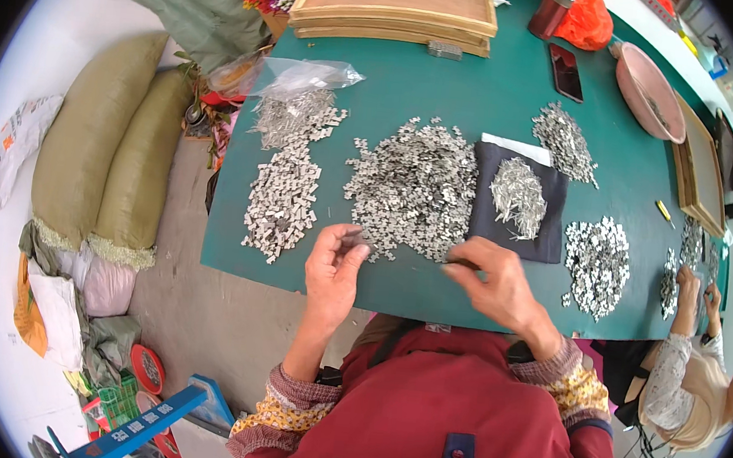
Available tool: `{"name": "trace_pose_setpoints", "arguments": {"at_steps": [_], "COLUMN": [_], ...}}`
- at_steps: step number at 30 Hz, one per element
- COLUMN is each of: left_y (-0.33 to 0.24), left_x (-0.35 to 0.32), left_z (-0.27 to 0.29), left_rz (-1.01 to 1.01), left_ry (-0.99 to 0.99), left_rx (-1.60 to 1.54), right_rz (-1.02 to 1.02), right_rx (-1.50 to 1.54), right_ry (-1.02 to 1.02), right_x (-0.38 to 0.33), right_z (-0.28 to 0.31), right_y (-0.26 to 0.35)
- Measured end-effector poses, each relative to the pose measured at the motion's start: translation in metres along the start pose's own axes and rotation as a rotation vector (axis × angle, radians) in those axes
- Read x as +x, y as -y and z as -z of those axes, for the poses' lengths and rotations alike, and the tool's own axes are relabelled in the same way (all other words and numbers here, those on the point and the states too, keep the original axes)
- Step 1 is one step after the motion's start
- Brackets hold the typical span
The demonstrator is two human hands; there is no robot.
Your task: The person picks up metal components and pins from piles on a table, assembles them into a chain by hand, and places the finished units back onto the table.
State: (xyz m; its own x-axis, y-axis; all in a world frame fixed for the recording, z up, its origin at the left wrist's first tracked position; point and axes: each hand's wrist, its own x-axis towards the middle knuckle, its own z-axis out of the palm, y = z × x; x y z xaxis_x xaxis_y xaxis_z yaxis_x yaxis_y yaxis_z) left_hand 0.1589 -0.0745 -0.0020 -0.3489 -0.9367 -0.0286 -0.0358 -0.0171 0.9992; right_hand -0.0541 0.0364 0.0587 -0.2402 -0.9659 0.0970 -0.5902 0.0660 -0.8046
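Note:
A large heap of small silvery metal pieces lies on the green table in front of me. My left hand is at the heap's near left edge, fingers curled toward the thumb. At its near right edge is my right hand, thumb and fingers pinched together. Whatever either hand holds is too small or hidden to make out. Right of the heap, thin metal pins are piled on a folded dark cloth. Another pile of metal pieces lies to the left, with more pins beyond it.
Further piles of metal pieces lie to the right. Wooden trays are stacked at the back, near a phone and a pink basin. Another person works at the table's far right. Full sacks stand at left.

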Motion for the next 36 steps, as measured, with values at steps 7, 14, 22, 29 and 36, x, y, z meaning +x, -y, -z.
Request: {"name": "trace_pose_setpoints", "arguments": {"at_steps": [7, 14, 22, 29, 36], "left_y": [-0.006, -0.012, -0.014, -0.012, -0.007], "left_x": [-0.004, -0.011, -0.017, -0.015, -0.011], "left_z": [-0.011, -0.021, -0.024, -0.025, -0.026], "left_rz": [0.023, 0.050, 0.058, 0.109, 0.159], "left_ry": [0.128, 0.197, 0.314, 0.348, 0.357], "left_rx": [0.003, -0.139, -0.153, -0.137, -0.213], "right_rz": [0.276, 0.146, 0.043, -0.107, -0.163], "right_rx": [0.295, 0.250, 0.178, 0.392, 0.487], "right_ry": [-0.128, 0.095, 0.153, 0.150, 0.080], "right_x": [0.014, 0.003, -0.003, -0.005, -0.001], "right_z": [0.070, 0.030, -0.035, -0.041, -0.044], "right_y": [0.061, 0.034, -0.007, -0.012, -0.018]}}
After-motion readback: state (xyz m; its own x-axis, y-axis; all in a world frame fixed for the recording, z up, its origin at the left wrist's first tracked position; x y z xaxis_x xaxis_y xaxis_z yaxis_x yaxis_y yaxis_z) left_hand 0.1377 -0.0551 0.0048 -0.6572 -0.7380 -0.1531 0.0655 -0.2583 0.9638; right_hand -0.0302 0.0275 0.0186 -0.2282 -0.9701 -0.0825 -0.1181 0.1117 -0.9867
